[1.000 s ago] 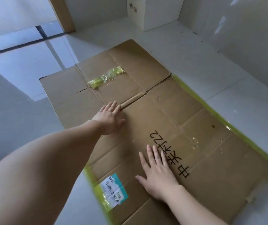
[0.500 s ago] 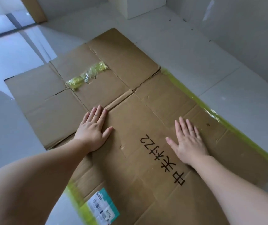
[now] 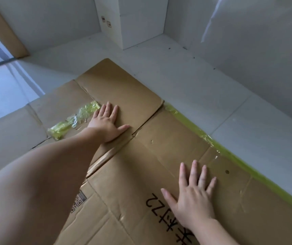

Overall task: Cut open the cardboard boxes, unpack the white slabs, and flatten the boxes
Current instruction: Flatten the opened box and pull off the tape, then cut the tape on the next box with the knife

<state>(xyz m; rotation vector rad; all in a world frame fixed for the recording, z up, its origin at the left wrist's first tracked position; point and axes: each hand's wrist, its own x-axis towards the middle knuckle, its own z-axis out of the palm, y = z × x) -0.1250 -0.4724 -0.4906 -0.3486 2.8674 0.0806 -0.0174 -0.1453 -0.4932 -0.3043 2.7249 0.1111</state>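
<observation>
A large brown cardboard box [image 3: 161, 152] lies flattened on the pale floor, with black writing near me and yellow-green tape along its right edge. My left hand [image 3: 106, 121] presses flat on a far flap, fingers straight, just right of a crumpled strip of yellow-green tape [image 3: 72, 119]. My right hand [image 3: 193, 195] presses flat on the main panel above the writing, fingers spread. No white slabs or cutter are in view.
White wall panels [image 3: 141, 20] stand at the back and a white wall [image 3: 256, 50] runs along the right. A brown door frame [image 3: 4, 32] stands at the far left. Bare tiled floor [image 3: 194, 80] surrounds the cardboard.
My left hand has slid forward from the middle fold onto the far flap beside the crumpled tape. My right hand stays flat on the main panel. The camera has moved closer.
</observation>
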